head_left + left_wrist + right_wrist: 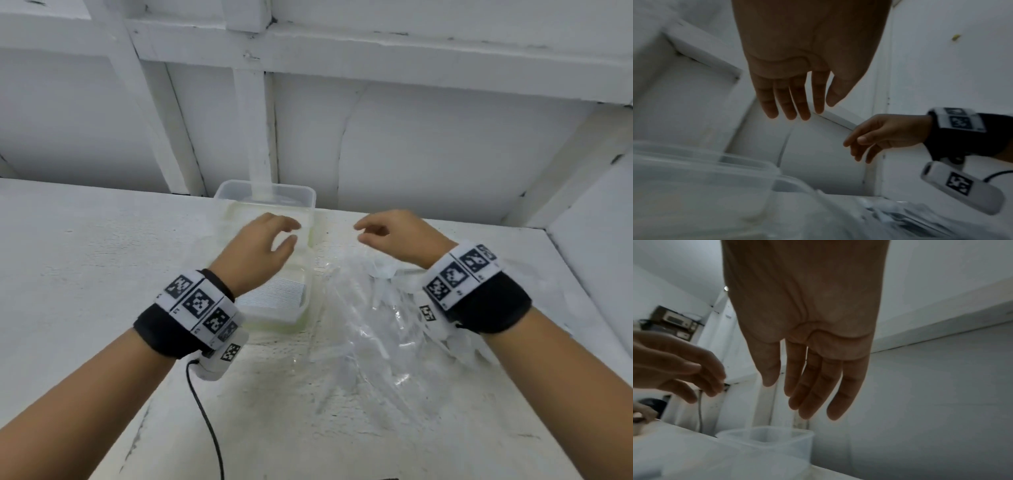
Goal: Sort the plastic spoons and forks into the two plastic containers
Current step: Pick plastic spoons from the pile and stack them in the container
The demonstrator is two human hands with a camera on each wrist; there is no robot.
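Observation:
Two clear plastic containers stand one behind the other mid-table: a far container (310, 195) and a near container (274, 320) with a ridged bottom. My left hand (291, 233) hovers over them, fingers relaxed, holding nothing. To their right lies a clear plastic bag (373, 329) with white plastic cutlery (385, 274) inside; spoons and forks cannot be told apart. My right hand (363, 233) hangs above the bag's far end, loosely curled and empty. In the left wrist view the left hand (812, 110) shows straight fingers above a container (748, 164). The right hand (787, 394) hangs over a container (766, 434).
The white table (102, 257) ends at a white panelled wall (445, 137) just behind the containers. A black cable (205, 411) runs from my left wrist camera to the near edge. A side wall (589, 222) closes the right end.

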